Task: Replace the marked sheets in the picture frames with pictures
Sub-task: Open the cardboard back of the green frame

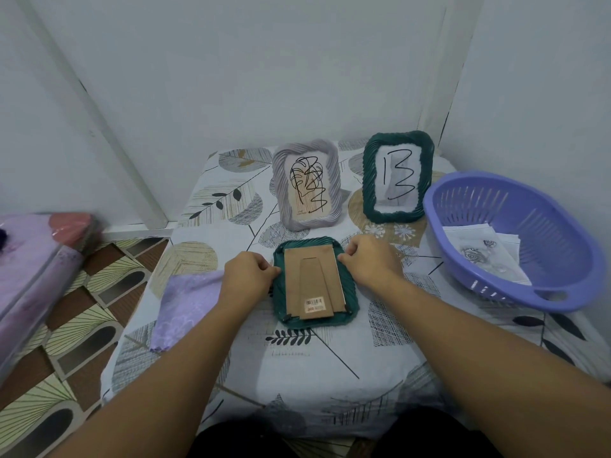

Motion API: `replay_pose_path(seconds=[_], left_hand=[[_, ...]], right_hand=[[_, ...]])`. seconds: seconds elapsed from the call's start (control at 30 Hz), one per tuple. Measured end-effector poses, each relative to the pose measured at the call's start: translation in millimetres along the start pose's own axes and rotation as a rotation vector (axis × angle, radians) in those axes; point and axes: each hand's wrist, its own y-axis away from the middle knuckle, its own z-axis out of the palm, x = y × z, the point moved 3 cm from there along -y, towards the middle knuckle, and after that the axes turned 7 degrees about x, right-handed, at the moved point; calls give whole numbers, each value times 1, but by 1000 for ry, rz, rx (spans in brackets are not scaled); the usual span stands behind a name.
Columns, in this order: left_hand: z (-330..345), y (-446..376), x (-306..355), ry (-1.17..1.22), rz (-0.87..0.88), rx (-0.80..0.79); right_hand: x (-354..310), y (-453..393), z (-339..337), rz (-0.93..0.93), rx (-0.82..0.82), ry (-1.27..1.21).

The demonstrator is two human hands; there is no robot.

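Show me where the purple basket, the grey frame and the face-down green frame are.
purple basket (558, 305): head view, front rim
grey frame (279, 180): head view, left border
face-down green frame (350, 294): head view, right border beside the cardboard back

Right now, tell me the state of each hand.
Left hand: fingers curled, pinching the left edge of the face-down green picture frame.
Right hand: fingers curled, pinching its right edge.

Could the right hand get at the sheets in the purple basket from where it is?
Probably yes. The right hand is at the face-down green frame, and the purple basket sits open-topped just to its right; nothing stands between them, and the sheets lie uncovered inside.
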Motion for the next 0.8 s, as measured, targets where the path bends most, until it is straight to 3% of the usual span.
replay_pose_path(seconds=[0.27,0.5,0.8], left_hand=[[-8,43,-8,252,54,31],[-14,80,-22,251,194,-103],[-12,91,-32,349,199,-114]], right_hand=[[13,25,0,-176,90,-189],[26,70,-16,-314,-103,-318],[44,84,-15,-289,-143,-431]])
